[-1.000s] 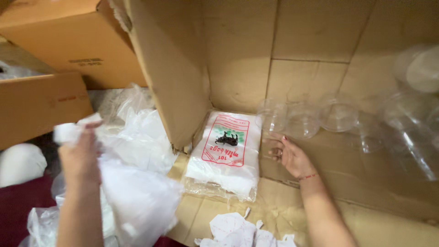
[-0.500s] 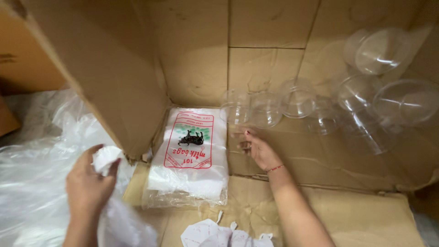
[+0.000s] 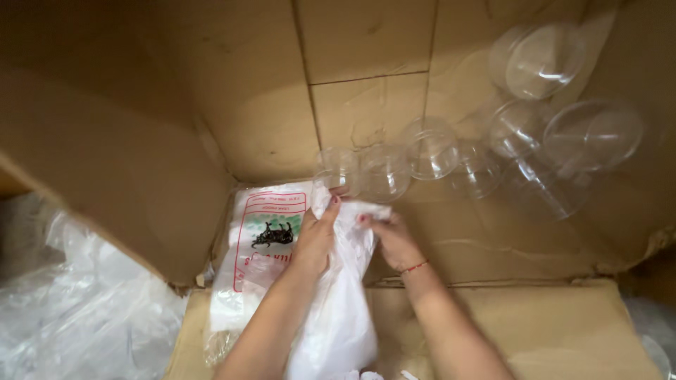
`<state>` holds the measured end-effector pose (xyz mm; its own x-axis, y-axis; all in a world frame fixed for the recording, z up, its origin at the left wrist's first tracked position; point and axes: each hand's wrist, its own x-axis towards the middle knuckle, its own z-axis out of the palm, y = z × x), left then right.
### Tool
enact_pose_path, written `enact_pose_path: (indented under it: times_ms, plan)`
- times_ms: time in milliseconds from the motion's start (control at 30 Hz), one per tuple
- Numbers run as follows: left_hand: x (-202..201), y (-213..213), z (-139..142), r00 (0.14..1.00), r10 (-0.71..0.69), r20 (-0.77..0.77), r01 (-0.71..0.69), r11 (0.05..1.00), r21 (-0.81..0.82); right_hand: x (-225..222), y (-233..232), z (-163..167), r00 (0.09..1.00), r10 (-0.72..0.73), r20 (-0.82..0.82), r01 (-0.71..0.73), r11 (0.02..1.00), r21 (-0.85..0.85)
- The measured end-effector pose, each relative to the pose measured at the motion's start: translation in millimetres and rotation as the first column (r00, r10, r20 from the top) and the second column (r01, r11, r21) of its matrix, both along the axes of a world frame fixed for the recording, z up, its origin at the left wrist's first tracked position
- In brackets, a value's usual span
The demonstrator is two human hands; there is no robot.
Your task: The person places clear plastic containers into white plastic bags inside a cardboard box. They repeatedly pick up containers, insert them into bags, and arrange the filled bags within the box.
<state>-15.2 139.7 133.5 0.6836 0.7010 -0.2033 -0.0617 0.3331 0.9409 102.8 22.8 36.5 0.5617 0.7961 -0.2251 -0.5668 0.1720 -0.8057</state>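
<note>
Both my hands meet over a white plastic bag [image 3: 338, 317] inside a big cardboard box. My left hand [image 3: 315, 239] grips the bag's top edge from the left. On the right, the fingers of my right hand [image 3: 393, 239] pinch that same top edge. Under the bag lies a flat pack of plastic bags [image 3: 257, 243] with a red frame and a dark animal print. Just beyond my fingers stand several clear plastic cups [image 3: 384, 172] in a row.
Cardboard box walls [image 3: 232, 91] rise at the back and left, with a flap [image 3: 105, 190] leaning in. More clear cups and lids [image 3: 556, 105] lie at the upper right. Crumpled clear plastic sheeting [image 3: 77, 309] lies outside the box at lower left.
My left hand came in from the left with the white bag and now meets my right hand over the printed pack. The view has moved closer into the box.
</note>
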Motion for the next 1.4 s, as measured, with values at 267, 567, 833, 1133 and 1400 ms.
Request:
enact_pose_path:
  times_ms: [267, 567, 833, 1133, 1400]
  plan:
    - [-14.1, 22.6, -42.1, 0.894, 0.152, -0.421, -0.151, 0.988, 0.035, 10.4, -7.0, -1.0, 0.913, -0.386, -0.134, 0.380, 0.922, -0.068]
    - [-51.8, 39.7, -73.9, 0.986, 0.146, -0.074, -0.161, 0.947, -0.279, 75.1, -34.3, 57.7, 0.173, -0.238, 0.956, 0.797, 0.604, 0.006]
    - [-39.2, 28.2, -50.3, 0.999, 0.042, 0.006, -0.037, 0.920, -0.390, 156.4, -1.4, 133.8, 0.008, 0.613, 0.790, 0.618, 0.618, -0.486]
    - [-24.7, 26.7, -58.3, 0.998, 0.027, 0.062, -0.003, 0.931, -0.365, 165.9, -30.3, 107.2, 0.543, 0.526, 0.655, 0.321, 0.591, -0.740]
    - [-21.3, 33.1, -61.2, 0.979, 0.204, 0.007, -0.191, 0.928, -0.319, 114.8, -16.6, 86.4, 0.589, 0.472, 0.657, 0.185, 0.712, -0.677]
